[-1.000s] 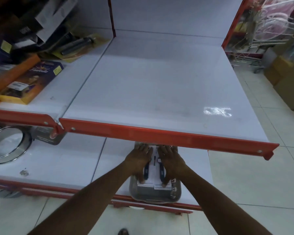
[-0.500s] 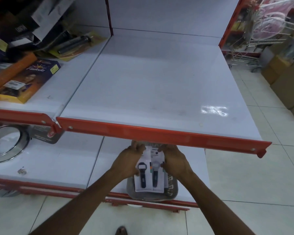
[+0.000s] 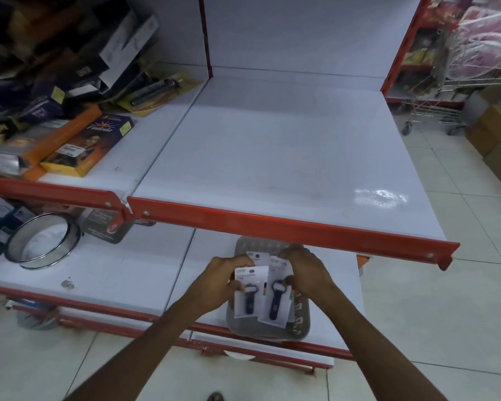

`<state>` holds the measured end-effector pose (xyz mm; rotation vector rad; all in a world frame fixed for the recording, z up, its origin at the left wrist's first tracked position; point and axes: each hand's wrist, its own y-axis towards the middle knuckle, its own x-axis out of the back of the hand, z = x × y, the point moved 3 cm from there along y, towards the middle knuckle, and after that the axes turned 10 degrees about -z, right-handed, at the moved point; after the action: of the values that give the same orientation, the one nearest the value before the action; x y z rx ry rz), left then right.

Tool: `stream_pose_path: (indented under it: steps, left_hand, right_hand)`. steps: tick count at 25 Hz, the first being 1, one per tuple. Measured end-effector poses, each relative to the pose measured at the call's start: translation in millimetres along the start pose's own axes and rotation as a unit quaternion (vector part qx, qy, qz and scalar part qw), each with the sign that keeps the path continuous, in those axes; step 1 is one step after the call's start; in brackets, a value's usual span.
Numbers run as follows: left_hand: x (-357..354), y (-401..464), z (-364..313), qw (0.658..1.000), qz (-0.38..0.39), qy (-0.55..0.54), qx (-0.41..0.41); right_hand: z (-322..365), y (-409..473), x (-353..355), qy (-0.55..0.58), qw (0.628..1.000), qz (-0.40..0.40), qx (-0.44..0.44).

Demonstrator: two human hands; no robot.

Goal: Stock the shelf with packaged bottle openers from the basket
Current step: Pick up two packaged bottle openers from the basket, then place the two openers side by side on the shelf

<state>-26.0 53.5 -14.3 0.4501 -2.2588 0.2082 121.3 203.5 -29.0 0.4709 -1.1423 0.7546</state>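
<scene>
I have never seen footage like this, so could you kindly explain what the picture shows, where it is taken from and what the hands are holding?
There is no machine here: a camera worn on a person's head looks forward and down, so both bare forearms reach in from the bottom. The left hand and the right hand each grip carded bottle opener packs, fanned out above a grey basket that sits on the lower white shelf. Above it, the upper white shelf with its orange front lip is bare. To the left lie mixed boxes and, on the lower level, a round metal sieve.
</scene>
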Motion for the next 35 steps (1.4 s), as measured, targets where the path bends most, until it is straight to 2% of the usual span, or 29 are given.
stream_pose_path:
  steps: [4, 7, 9, 12, 14, 16, 19, 21, 24, 27, 29, 30, 35]
  left_hand:
    - [74.6, -25.4, -51.3, 0.988, -0.132, -0.069, -0.048]
    - [136.1, -38.5, -93.3, 0.957, -0.232, -0.17, -0.034]
    - [169.4, -39.0, -120.4, 0.923, -0.278, -0.262, -0.043]
    - [203.0, -17.6, -146.6, 0.881, -0.334, -0.329, -0.068]
    - [211.4, 12.4, -151.5, 0.877, -0.343, -0.326, -0.08]
    - [206.6, 54.8, -138.2, 0.884, -0.341, -0.314, -0.055]
    - [183.9, 112.7, -113.7, 0.904, -0.309, -0.294, 0.018]
    - [169.7, 130.3, -104.6, 0.935, -0.283, -0.206, 0.053]
    - [164.9, 131.6, -98.6, 0.977, -0.212, 0.005, -0.005]
    - [173.5, 132.0, -94.1, 0.99, -0.047, 0.113, -0.067]
    - [171.3, 133.5, -85.7, 0.988, 0.047, 0.13, -0.075]
    - [168.4, 134.1, -82.0, 0.987, 0.066, 0.124, -0.077]
    - [157.7, 127.3, -85.5, 0.987, 0.065, 0.1, -0.103]
  right_hand:
    - [42.5, -50.3, 82.4, 0.097, 0.991, -0.083, 0.027]
    - [74.8, -91.9, 151.2, 0.137, 0.976, -0.156, 0.066]
    - [85.6, -105.9, 198.5, 0.211, 0.952, -0.214, 0.065]
    - [86.6, -86.5, 261.4, 0.313, 0.897, -0.308, 0.054]
    - [81.2, -48.5, 288.1, 0.306, 0.888, -0.339, 0.055]
    - [68.8, -0.2, 293.8, 0.304, 0.894, -0.326, 0.039]
    - [47.6, 66.3, 269.8, 0.235, 0.933, -0.272, 0.029]
    - [35.5, 88.5, 246.2, 0.2, 0.954, -0.224, 0.008]
    - [24.3, 88.7, 226.0, 0.145, 0.975, -0.166, -0.002]
    - [19.1, 74.8, 224.2, 0.071, 0.995, -0.052, 0.036]
    - [16.1, 63.5, 223.3, 0.017, 0.998, 0.04, 0.038]
    - [14.1, 59.2, 222.1, 0.006, 0.998, 0.056, 0.035]
    - [13.6, 45.4, 213.4, 0.044, 0.998, 0.011, 0.045]
